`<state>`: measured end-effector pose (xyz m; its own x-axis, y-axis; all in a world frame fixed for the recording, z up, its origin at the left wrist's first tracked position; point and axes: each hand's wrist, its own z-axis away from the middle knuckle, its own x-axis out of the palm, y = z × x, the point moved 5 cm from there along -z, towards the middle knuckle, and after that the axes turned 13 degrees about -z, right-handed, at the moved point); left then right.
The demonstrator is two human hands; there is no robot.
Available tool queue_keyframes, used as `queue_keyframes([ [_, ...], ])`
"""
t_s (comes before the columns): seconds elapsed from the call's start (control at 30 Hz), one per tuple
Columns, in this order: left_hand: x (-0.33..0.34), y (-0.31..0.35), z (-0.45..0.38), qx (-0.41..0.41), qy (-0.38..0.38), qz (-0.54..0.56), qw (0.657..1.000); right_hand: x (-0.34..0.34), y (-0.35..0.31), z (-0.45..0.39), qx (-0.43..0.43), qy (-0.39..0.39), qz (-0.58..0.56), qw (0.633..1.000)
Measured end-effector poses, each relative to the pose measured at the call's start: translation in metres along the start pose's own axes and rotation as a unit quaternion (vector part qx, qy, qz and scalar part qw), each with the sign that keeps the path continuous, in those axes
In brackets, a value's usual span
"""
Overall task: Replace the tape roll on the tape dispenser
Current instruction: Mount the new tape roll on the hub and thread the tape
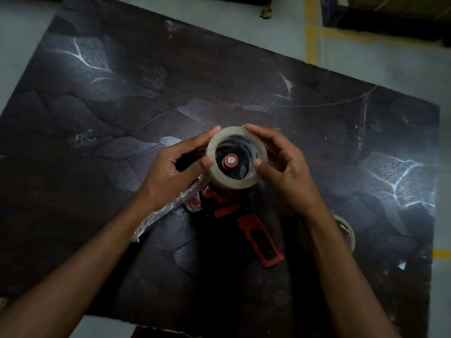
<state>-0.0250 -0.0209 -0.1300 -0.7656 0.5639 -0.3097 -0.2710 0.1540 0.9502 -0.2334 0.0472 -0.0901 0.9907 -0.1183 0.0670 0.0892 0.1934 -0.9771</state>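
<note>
The dark marbled counter (219, 69) sits skewed, its far edge running from upper left down to the right, with pale floor (378, 57) and a yellow floor line (312, 32) beyond it. Most of the top is bare, with wide open room to the left and behind the work; the near edge shows at the bottom between the forearms.

The tape roll (236, 158) sits near the middle of the counter, over the hub of the red and black tape dispenser (246, 215), whose red hub cap and metal bolt show through the core. The handle points back toward the person, lying on the counter. Dark lettering runs round the inside of the core, too blurred to read.

The left hand (170, 172) holds the roll's left side, fingers curled over the top rim and thumb on the near face. The right hand (283, 167) mirrors it on the right side, thumb at the core's edge. A crumpled clear strip (168, 211) trails from beneath the left wrist. A second roll (345, 231) lies just beside the right forearm, partly hidden.
</note>
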Motion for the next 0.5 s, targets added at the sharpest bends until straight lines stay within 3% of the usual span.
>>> queue_keyframes([
  [0.2,0.003,0.0031,0.0052,0.014,0.007,-0.009,1.0,0.0024,-0.0063,0.0041,0.009,-0.052,0.059,0.997],
  [0.5,-0.0061,0.0048,0.0055,0.051,-0.044,-0.089,0.994,0.004,-0.0053,0.0041,0.04,-0.139,0.125,0.982],
])
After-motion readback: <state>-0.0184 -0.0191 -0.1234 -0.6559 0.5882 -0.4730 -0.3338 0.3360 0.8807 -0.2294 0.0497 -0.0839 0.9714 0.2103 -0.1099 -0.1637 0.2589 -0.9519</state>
